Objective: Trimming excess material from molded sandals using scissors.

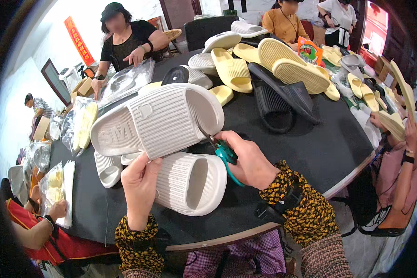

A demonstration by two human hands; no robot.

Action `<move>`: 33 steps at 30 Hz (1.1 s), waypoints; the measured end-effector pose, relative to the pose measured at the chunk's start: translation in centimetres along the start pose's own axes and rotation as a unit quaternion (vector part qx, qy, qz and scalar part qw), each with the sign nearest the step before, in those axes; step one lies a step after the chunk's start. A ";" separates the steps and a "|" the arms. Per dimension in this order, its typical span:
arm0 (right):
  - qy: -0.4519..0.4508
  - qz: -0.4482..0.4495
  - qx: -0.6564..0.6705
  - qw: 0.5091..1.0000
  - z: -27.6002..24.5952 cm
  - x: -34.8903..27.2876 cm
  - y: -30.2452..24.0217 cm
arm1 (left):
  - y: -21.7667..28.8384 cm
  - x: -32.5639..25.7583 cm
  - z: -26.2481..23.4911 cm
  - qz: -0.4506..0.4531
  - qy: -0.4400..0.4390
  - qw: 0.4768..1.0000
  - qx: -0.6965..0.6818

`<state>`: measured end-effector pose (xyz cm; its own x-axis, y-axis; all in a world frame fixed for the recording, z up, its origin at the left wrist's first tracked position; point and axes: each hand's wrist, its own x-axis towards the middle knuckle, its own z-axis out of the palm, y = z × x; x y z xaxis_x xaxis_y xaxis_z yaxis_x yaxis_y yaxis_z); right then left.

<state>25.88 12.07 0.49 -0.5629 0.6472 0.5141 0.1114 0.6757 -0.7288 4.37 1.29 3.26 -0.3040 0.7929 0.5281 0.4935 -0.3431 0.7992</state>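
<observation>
My left hand (141,183) pinches the near edge of a pale grey-white slide slipper (164,121) with a ribbed strap and holds it above the table. In my right hand (252,162) is a pair of scissors (224,155) with teal handles. Their dark blades touch or lie very close to the strap's right edge; whether they are apart is hard to see. Below lies a second pale slipper (194,183), opening to the right. Left of it, another pale slipper (108,169) is partly covered.
A heap of yellow slippers (234,69) and black slippers (282,95) lies on the dark table (324,148) beyond my hands. Bagged slippers (85,125) are at the left. Across the table a person (125,46) handles clear bags; other people work at both sides.
</observation>
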 end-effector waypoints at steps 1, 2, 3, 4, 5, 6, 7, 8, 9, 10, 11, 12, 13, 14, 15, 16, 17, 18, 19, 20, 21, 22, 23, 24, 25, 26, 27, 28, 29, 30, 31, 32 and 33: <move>-0.004 0.005 0.006 1.000 -0.1 -0.1 0.1 | 0.1 0.0 0.0 0.000 -0.001 1.000 -0.002; -0.002 0.007 0.002 1.000 -0.2 -0.1 0.0 | 0.3 0.1 0.2 0.000 -0.004 0.999 0.034; 0.003 0.011 -0.004 1.000 -0.2 -0.1 -0.1 | 0.5 0.2 0.3 0.001 -0.007 0.998 0.068; 0.010 0.016 -0.010 1.000 -0.2 -0.2 -0.2 | 0.5 0.1 0.2 0.004 -0.010 0.998 0.063; 0.020 -0.014 -0.010 1.000 0.1 -0.3 0.3 | 0.4 0.0 -0.1 -0.009 -0.012 0.997 0.075; 0.027 -0.035 -0.009 0.999 0.5 -0.2 0.8 | 0.4 -0.1 -0.3 -0.021 -0.016 0.996 0.085; 0.034 -0.056 -0.008 0.998 0.7 -0.1 1.1 | 0.4 -0.1 -0.5 -0.016 -0.022 0.997 0.075; 0.025 -0.038 -0.011 0.999 0.7 -0.2 0.8 | 0.5 -0.1 -0.6 -0.021 -0.016 0.997 0.066; 0.041 -0.058 -0.006 0.997 0.7 -0.1 0.6 | 0.4 -0.1 -0.6 -0.026 -0.010 0.998 0.057; 0.032 -0.030 -0.013 0.999 0.4 -0.1 0.3 | 0.0 -0.1 -0.5 -0.026 -0.013 0.999 0.028; 0.022 -0.002 -0.015 1.000 0.3 -0.1 0.2 | -0.3 -0.2 -0.5 -0.024 -0.018 0.999 0.021; 0.058 -0.036 -0.002 0.998 0.4 0.0 0.3 | -0.4 -0.3 -0.5 -0.030 -0.017 0.999 0.019; 0.061 -0.034 -0.008 0.998 0.1 0.0 0.2 | -0.4 -0.3 -0.4 -0.036 -0.017 0.999 0.016; 0.083 -0.015 0.011 0.996 -0.1 0.1 0.0 | 0.0 -0.4 -0.5 -0.044 -0.021 0.998 0.047; 0.106 0.002 0.030 0.994 -0.2 0.1 -0.2 | 0.0 -0.4 -0.4 -0.043 -0.022 0.998 0.045; 0.135 0.030 0.077 0.987 -0.2 0.3 -0.3 | 0.0 -0.3 -0.4 -0.041 -0.026 0.998 0.037; 0.182 0.017 0.080 0.980 0.0 0.5 0.3 | -0.1 -0.3 -0.2 -0.039 -0.033 0.998 0.028; 0.188 0.042 0.092 0.977 -0.2 0.6 0.7 | -0.2 -0.2 -0.2 -0.038 -0.035 0.998 0.025; 0.194 0.067 0.105 0.973 -0.4 0.6 1.0 | -0.3 -0.2 -0.2 -0.029 -0.052 0.998 0.029; 0.174 0.104 0.150 0.968 -0.7 0.6 1.2 | -0.5 -0.2 -0.1 -0.020 -0.069 0.997 0.033; 0.176 0.105 0.147 0.968 -0.8 0.5 1.4 | -0.6 -0.2 -0.1 -0.019 -0.072 0.997 0.030; 0.161 0.120 0.201 0.959 -0.5 0.9 1.2 | -0.5 -0.2 -0.7 0.002 -0.087 0.995 0.050; 0.148 0.136 0.251 0.947 -0.4 1.0 1.4 | -0.6 -0.2 -0.8 0.024 -0.106 0.992 0.067; 0.139 0.148 0.303 0.931 -0.1 1.0 1.6 | -0.8 -0.3 -0.8 0.025 -0.105 0.992 0.068; 0.138 0.147 0.304 0.931 0.1 1.0 1.9 | -0.9 -0.5 -0.8 0.012 -0.102 0.993 0.055; 0.152 0.138 0.304 0.930 0.3 1.1 2.3 | -0.8 -0.5 -0.7 -0.001 -0.098 0.994 0.041; 0.165 0.129 0.304 0.929 0.5 1.1 2.6 | -0.3 -0.9 -0.2 -0.001 -0.096 0.995 0.043; 0.172 0.141 0.312 0.924 0.3 1.3 2.9 | 0.7 -1.4 0.7 -0.020 -0.069 0.997 -0.012; 0.179 0.125 0.341 0.914 0.1 1.2 3.1 | 1.5 -1.8 1.1 -0.041 -0.040 0.996 -0.066; 0.181 0.125 0.349 0.911 -0.3 1.4 3.2 | 2.2 -1.9 0.6 -0.043 -0.034 0.997 -0.061; 0.180 0.124 0.359 0.907 -0.8 1.6 3.1 | 3.3 -2.0 -0.2 -0.083 -0.101 0.991 -0.003; 0.164 0.138 0.323 0.922 -1.5 1.5 3.5 | 3.7 -2.2 -0.6 -0.127 -0.167 0.976 0.051; 0.147 0.150 0.286 0.935 -2.3 1.3 4.0 | 4.0 -2.2 -0.9 -0.136 -0.156 0.977 0.055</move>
<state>27.45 16.49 -0.73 -0.3188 0.9027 0.2890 -0.2759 0.2034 -0.9394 6.22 -2.24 5.55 -0.1809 0.9683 0.1724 0.5187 -0.0550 0.8532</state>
